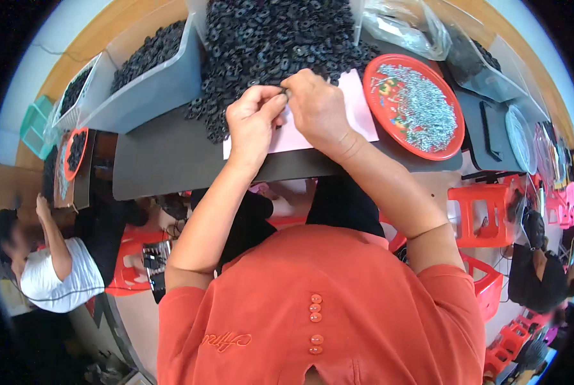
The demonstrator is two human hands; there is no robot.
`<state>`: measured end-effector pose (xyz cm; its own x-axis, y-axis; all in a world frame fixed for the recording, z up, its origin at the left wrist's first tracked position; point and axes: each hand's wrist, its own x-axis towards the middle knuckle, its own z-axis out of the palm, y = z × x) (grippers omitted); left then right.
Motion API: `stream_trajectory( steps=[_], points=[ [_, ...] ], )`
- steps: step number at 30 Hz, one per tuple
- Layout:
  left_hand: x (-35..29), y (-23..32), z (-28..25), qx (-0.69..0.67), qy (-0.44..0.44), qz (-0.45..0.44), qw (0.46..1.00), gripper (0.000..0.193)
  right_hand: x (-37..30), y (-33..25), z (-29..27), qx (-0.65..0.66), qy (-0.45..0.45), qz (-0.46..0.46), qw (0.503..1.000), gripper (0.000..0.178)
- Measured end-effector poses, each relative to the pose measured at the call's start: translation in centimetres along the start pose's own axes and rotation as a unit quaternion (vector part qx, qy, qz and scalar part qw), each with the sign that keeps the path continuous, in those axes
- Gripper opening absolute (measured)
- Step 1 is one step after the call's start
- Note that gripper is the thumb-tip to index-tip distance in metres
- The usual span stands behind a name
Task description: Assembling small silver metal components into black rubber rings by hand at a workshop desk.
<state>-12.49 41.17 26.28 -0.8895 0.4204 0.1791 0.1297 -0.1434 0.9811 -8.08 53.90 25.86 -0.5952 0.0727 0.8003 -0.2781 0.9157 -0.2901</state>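
Note:
My left hand and my right hand meet above a pale pink sheet on the dark table. Pinched between their fingertips is a small dark part, mostly covered by the fingers. Both hands are closed around it. Just beyond them spreads a big heap of small black plastic parts, which reaches down the sheet's left side. To the right of my right hand sits a red round tray holding many small silvery screws or pins.
Clear bins of black parts stand at the left and right. A clear plastic bag lies at the back right. Red stools stand right of the table. One person in white is at the left, another in black at the right.

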Motion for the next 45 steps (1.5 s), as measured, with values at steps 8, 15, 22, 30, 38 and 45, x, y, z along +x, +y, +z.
stream_trajectory(
  steps=[8, 15, 22, 30, 38, 45],
  points=[
    [0.5, 2.2, 0.3, -0.041, -0.021, -0.064, 0.997, 0.009, 0.3, 0.6, -0.9, 0.164, 0.004, 0.049, 0.985, 0.012],
    [1.9, 2.2, 0.6, -0.055, -0.05, -0.061, 0.995, 0.011, 0.6, 1.1, -0.7, 0.266, 0.052, 0.126, 0.954, 0.011],
    [2.3, 1.0, 0.4, -0.076, -0.035, -0.029, 0.996, 0.012, 1.2, 1.5, 0.0, 0.248, 0.046, 0.152, 0.956, 0.012],
    [2.2, 0.9, 0.4, -0.104, -0.046, -0.02, 0.993, 0.013, 1.3, 1.5, -0.3, 0.22, 0.04, 0.113, 0.968, 0.013],
    [2.4, 0.2, -0.2, -0.109, -0.105, 0.004, 0.988, 0.015, 1.2, 1.6, 0.0, 0.208, 0.019, 0.117, 0.971, 0.013],
    [2.4, -0.3, -0.7, -0.065, -0.09, -0.001, 0.994, 0.02, 1.2, 1.8, 0.3, 0.172, 0.04, 0.077, 0.981, 0.015]
  ],
)
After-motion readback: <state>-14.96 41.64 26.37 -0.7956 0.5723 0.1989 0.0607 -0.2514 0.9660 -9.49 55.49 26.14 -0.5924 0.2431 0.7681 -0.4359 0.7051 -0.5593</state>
